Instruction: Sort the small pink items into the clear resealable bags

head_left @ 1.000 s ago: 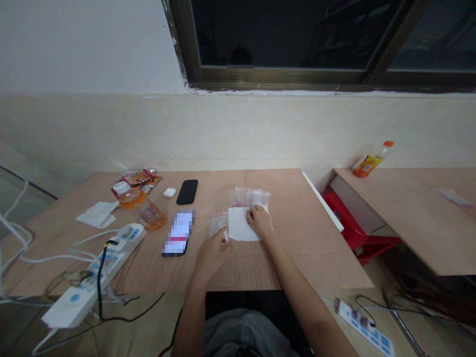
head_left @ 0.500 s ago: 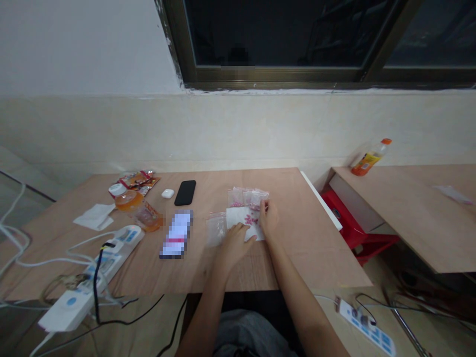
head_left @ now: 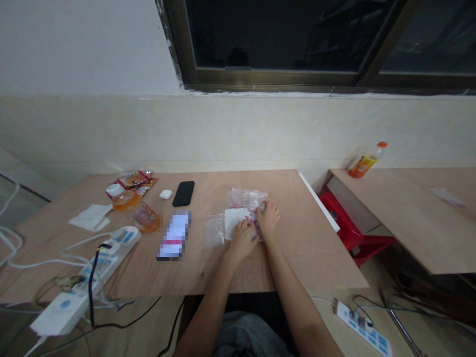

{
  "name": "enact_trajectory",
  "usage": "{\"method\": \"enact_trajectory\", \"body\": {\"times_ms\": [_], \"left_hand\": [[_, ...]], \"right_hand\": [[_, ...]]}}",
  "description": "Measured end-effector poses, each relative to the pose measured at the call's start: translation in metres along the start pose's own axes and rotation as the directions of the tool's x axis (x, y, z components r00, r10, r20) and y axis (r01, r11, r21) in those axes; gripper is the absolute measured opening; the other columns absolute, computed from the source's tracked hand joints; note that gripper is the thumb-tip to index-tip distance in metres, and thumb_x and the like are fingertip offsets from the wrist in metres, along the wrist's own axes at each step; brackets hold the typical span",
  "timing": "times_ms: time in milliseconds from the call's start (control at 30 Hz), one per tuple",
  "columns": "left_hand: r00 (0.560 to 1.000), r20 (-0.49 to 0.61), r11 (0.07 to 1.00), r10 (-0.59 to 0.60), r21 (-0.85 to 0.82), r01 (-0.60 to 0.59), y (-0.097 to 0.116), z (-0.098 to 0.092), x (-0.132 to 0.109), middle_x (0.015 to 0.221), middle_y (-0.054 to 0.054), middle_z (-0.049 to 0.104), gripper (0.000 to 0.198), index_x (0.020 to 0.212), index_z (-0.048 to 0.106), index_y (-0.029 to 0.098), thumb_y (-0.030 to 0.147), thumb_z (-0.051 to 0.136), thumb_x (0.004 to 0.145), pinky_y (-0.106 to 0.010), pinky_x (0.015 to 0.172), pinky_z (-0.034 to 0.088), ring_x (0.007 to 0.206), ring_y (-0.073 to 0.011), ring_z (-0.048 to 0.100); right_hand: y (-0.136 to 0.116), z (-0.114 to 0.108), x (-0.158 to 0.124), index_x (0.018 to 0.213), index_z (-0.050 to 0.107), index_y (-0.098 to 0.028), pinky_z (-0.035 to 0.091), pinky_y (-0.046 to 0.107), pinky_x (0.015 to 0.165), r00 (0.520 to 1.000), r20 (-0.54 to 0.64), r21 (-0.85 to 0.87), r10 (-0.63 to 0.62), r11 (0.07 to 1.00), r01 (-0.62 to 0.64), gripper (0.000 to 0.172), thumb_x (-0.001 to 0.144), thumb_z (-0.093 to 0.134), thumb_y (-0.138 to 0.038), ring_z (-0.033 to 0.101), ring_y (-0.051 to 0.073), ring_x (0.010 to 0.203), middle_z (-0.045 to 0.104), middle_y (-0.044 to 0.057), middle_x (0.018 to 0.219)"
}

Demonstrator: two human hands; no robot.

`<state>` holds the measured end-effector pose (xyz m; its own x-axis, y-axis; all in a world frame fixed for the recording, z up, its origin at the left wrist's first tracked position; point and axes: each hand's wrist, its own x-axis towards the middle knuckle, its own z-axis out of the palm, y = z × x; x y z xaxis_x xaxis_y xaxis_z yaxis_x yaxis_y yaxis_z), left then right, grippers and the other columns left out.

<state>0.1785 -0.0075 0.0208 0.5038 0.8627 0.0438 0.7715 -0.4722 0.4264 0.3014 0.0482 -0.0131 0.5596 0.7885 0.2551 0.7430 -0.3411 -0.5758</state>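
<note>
A white paper [head_left: 231,218] with small pink pieces [head_left: 250,216] on it lies on the wooden table [head_left: 223,271]. My left hand [head_left: 243,239] rests over the paper's lower part, fingers spread, nothing visibly held. At the paper's right edge my right hand [head_left: 268,218] lies with its fingers apart, the fingertips by the pink pieces. Small clear zip bags [head_left: 243,198], some with pink contents, lie just beyond the paper. Another clear bag [head_left: 214,231] is flat to the left of the paper.
Left of the bags are a pixelated phone [head_left: 174,235], a black phone [head_left: 183,193], a white case [head_left: 165,194], an orange drink bottle [head_left: 136,210], snack wrappers [head_left: 141,182] and a power strip [head_left: 107,258]. A red stool [head_left: 344,228] stands at the right.
My left hand has moved right and onto the paper more. My right hand has turned, its fingers now spread beside the pink pieces. The view has shifted slightly.
</note>
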Motion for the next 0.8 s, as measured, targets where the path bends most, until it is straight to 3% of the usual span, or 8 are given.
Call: {"method": "enact_trajectory", "body": {"times_ms": [167,367,667,800], "left_hand": [[0.998,0.022,0.999,0.054,-0.005,-0.054,0.005,0.003,0.0,0.124,-0.011,0.052,0.029,0.114,0.059,0.021,0.027,0.054,0.086,-0.045,0.102,0.033,0.125,-0.0295,0.041],[1.0,-0.003,0.999,0.013,0.041,-0.013,0.003,0.011,0.003,0.127,-0.013,0.049,0.034,0.119,0.057,0.02,0.03,0.053,0.086,-0.045,0.098,0.034,0.122,-0.0323,0.039],[0.995,-0.102,1.0,0.02,0.001,-0.02,-0.004,0.007,0.003,0.124,-0.012,0.051,0.04,0.123,0.055,0.021,0.033,0.057,0.085,-0.044,0.098,0.036,0.116,-0.0288,0.044],[0.973,-0.23,0.986,-0.024,-0.169,-0.015,-0.009,0.005,0.003,0.117,-0.011,0.056,0.035,0.117,0.06,0.021,0.032,0.06,0.084,-0.042,0.096,0.039,0.11,-0.0264,0.05]], "right_hand": [[0.004,0.0,0.0,0.107,0.06,-0.017,0.032,0.037,0.084,0.998,-0.064,0.142,0.005,0.99,0.004,0.03,0.083,0.043,-0.025,0.052,0.03,0.101,0.065,0.012,0.102],[0.012,0.004,0.003,0.099,0.059,-0.016,0.039,0.034,0.08,0.989,-0.148,0.381,-0.015,0.922,0.071,0.027,0.084,0.042,-0.031,0.055,0.024,0.087,0.064,0.01,0.092],[0.015,0.009,0.003,0.104,0.054,-0.016,0.043,0.031,0.076,0.986,-0.165,0.646,0.038,0.759,0.079,0.03,0.085,0.044,-0.038,0.055,0.019,0.08,0.059,0.007,0.09],[0.011,-0.001,0.005,0.103,0.052,-0.018,0.044,0.028,0.067,0.995,-0.099,0.806,0.022,0.587,0.067,0.032,0.079,0.053,-0.039,0.054,0.015,0.071,0.057,0.003,0.085]]}}
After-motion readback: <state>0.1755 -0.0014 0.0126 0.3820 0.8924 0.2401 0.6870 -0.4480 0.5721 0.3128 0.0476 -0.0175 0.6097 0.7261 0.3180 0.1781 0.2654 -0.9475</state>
